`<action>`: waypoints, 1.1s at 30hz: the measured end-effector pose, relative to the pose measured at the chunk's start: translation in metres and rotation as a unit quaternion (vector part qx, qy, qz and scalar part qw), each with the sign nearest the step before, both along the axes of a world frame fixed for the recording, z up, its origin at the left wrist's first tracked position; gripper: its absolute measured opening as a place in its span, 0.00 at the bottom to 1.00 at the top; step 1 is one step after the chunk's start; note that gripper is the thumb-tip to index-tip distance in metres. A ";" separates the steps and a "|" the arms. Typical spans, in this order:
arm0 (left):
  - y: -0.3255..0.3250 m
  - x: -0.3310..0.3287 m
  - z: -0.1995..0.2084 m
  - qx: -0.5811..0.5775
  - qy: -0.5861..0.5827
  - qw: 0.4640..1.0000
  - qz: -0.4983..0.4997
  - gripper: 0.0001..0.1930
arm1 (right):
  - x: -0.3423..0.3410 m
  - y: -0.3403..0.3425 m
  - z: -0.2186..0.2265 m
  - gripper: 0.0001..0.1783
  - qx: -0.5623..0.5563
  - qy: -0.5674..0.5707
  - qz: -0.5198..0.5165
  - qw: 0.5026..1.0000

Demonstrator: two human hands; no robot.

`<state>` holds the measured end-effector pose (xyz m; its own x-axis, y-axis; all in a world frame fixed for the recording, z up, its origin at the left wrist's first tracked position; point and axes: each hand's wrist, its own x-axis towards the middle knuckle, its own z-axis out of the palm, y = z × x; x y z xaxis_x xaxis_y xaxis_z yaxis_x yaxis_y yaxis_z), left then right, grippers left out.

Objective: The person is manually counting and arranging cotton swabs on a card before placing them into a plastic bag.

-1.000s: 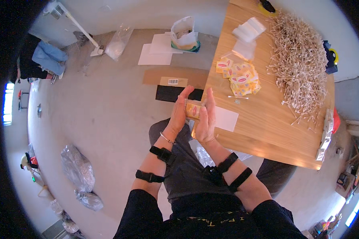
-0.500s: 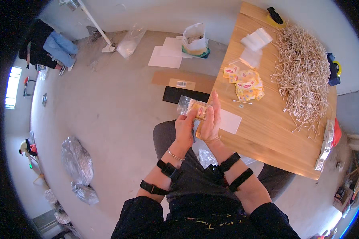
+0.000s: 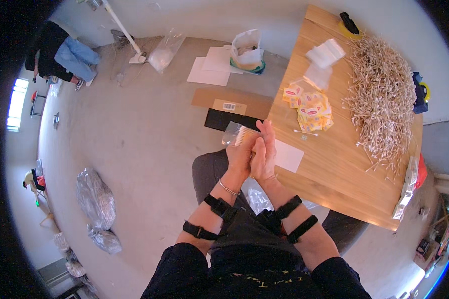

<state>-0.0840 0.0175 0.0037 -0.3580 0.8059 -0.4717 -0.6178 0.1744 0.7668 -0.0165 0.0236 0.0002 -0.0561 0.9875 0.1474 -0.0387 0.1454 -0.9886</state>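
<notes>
A small clear plastic bag of cotton swabs (image 3: 243,135) is held over the front left corner of the table, partly covered by my hands. My left hand (image 3: 238,157) is closed around its lower part, fingers wrapped on it. Beside it, my right hand (image 3: 266,154) rests against the pack's right side, its fingers stretched upward and its thumb bent toward the left hand. A white sheet (image 3: 289,156) lies on the table just right of my hands. Further along the tabletop are several yellow and white printed cards (image 3: 313,110) and a single swab (image 3: 305,132).
A large heap of loose cotton swabs (image 3: 381,99) covers the right of the wooden table (image 3: 339,174). Clear bags (image 3: 327,54) lie near its back. On the floor are cardboard (image 3: 204,98), a white bag (image 3: 247,55) and plastic sacks (image 3: 96,199). Another person (image 3: 65,55) bends at the far left.
My left hand has turned and shifted right, now covering the pack's printed card. My right hand's fingers have tilted in toward the pack, and both hands are pressed closer together.
</notes>
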 end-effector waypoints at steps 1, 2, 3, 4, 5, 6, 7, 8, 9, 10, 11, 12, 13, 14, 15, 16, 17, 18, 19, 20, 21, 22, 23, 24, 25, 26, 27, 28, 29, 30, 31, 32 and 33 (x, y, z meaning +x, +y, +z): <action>0.000 -0.001 -0.001 0.017 0.011 1.000 -0.009 0.11 | -0.002 -0.001 0.002 0.28 -0.028 0.024 0.002 0.999; 0.000 0.000 -0.002 0.018 0.011 1.000 -0.009 0.11 | -0.002 0.000 0.002 0.28 -0.028 0.024 0.001 0.999; 0.000 0.001 -0.004 0.009 0.000 1.000 -0.001 0.11 | -0.002 0.000 0.002 0.28 -0.023 -0.014 -0.001 1.000; -0.001 0.002 -0.005 -0.001 -0.011 1.000 0.007 0.11 | -0.002 0.000 0.001 0.27 -0.018 -0.051 -0.002 0.999; -0.002 0.000 -0.008 0.000 -0.011 1.000 0.009 0.11 | -0.003 0.001 0.004 0.27 -0.017 -0.051 -0.001 0.999; -0.003 -0.001 -0.010 0.012 -0.017 1.000 0.005 0.11 | -0.005 0.001 0.006 0.27 -0.009 -0.076 -0.006 0.997; -0.005 -0.003 -0.013 0.024 -0.022 0.999 0.002 0.11 | -0.007 0.000 0.009 0.26 -0.001 -0.101 -0.010 0.995; -0.005 -0.003 -0.012 0.025 -0.024 0.999 0.003 0.11 | -0.007 0.001 0.009 0.26 0.001 -0.103 -0.009 0.995; -0.008 -0.004 -0.010 -0.001 0.043 0.999 -0.026 0.11 | -0.009 0.002 0.008 0.26 0.002 -0.103 -0.028 0.994; -0.010 -0.005 -0.009 -0.028 0.109 0.992 -0.055 0.11 | -0.009 0.002 0.008 0.26 0.003 -0.102 -0.046 0.994; -0.013 -0.006 -0.005 -0.026 0.108 0.992 -0.055 0.11 | -0.008 0.003 0.006 0.26 0.004 -0.104 -0.047 0.993; -0.016 -0.008 0.001 -0.044 0.018 0.999 0.009 0.12 | -0.007 0.003 0.003 0.26 0.005 -0.105 -0.040 0.994; -0.018 -0.008 0.003 -0.061 -0.072 0.993 0.072 0.12 | -0.005 0.004 0.000 0.26 0.005 -0.107 -0.034 0.994; -0.023 -0.012 -0.001 -0.061 -0.069 0.993 0.079 0.12 | -0.010 0.001 0.004 0.26 0.004 -0.103 -0.028 0.994; -0.025 -0.011 -0.009 -0.075 -0.037 0.994 0.067 0.13 | -0.012 0.000 0.007 0.25 -0.003 -0.095 -0.030 0.995; -0.028 -0.011 -0.018 -0.089 -0.006 0.995 0.054 0.13 | -0.014 -0.002 0.011 0.25 -0.010 -0.086 -0.032 0.996; -0.026 -0.005 -0.013 -0.089 -0.008 0.995 0.052 0.13 | -0.013 0.000 0.009 0.25 -0.010 -0.089 -0.035 0.995; -0.023 0.001 -0.004 -0.081 -0.014 0.995 0.050 0.13 | -0.012 0.000 0.007 0.24 -0.006 -0.082 -0.039 0.996; -0.021 0.004 0.001 -0.073 -0.019 0.996 0.049 0.13 | -0.011 0.001 0.005 0.24 -0.003 -0.076 -0.043 0.996; -0.022 0.003 0.000 -0.073 -0.018 0.996 0.051 0.13 | -0.011 0.001 0.004 0.24 -0.003 -0.074 -0.041 0.996; -0.022 0.001 -0.001 -0.088 0.006 0.996 0.030 0.12 | -0.009 0.002 0.003 0.24 0.006 -0.098 -0.033 0.995; -0.022 0.000 -0.002 -0.104 0.031 0.994 0.008 0.12 | -0.008 0.002 0.003 0.23 0.015 -0.121 -0.026 0.992; -0.018 0.001 0.003 -0.103 0.029 0.994 0.006 0.12 | -0.007 0.003 0.002 0.23 0.016 -0.123 -0.029 0.992; -0.014 -0.001 0.014 -0.097 0.085 0.992 -0.014 0.11 | -0.007 0.003 0.001 0.23 0.007 -0.130 -0.028 0.991; -0.010 -0.002 0.020 -0.091 0.140 0.985 -0.034 0.10 | -0.008 0.003 0.000 0.22 -0.002 -0.138 -0.027 0.990; -0.008 -0.005 0.011 -0.090 0.138 0.986 -0.034 0.10 | -0.008 0.002 0.000 0.22 -0.001 -0.139 -0.028 0.990; -0.006 -0.009 0.002 -0.016 0.152 0.988 -0.025 0.08 | -0.010 0.001 0.001 0.22 -0.015 -0.119 -0.021 0.993; -0.005 -0.012 -0.008 0.057 0.166 0.984 -0.015 0.07 | -0.012 0.000 0.003 0.22 -0.030 -0.099 -0.014 0.995; -0.001 -0.010 -0.006 0.057 0.164 0.985 -0.017 0.07 | -0.012 0.001 0.002 0.22 -0.030 -0.100 -0.016 0.994; 0.002 -0.007 -0.004 0.025 0.095 0.995 0.004 0.07 | -0.012 0.001 0.002 0.22 -0.020 -0.095 -0.024 0.995; 0.004 -0.005 -0.003 -0.008 0.026 0.999 0.026 0.07 | -0.012 0.002 0.002 0.22 -0.010 -0.091 -0.031 0.995; 0.005 -0.004 -0.002 -0.009 0.026 0.999 0.026 0.07 | -0.011 0.002 0.000 0.22 -0.011 -0.090 -0.031 0.995; 0.006 -0.004 -0.002 -0.025 0.027 0.999 0.011 0.07 | -0.010 0.004 -0.002 0.22 0.017 -0.096 -0.035 0.995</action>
<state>-0.0876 0.0233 0.0020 -0.4017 0.7738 -0.4898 -0.5793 0.1995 0.7904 -0.0263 0.0272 -0.0014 -0.0169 0.9845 0.1745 0.1617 0.1749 -0.9712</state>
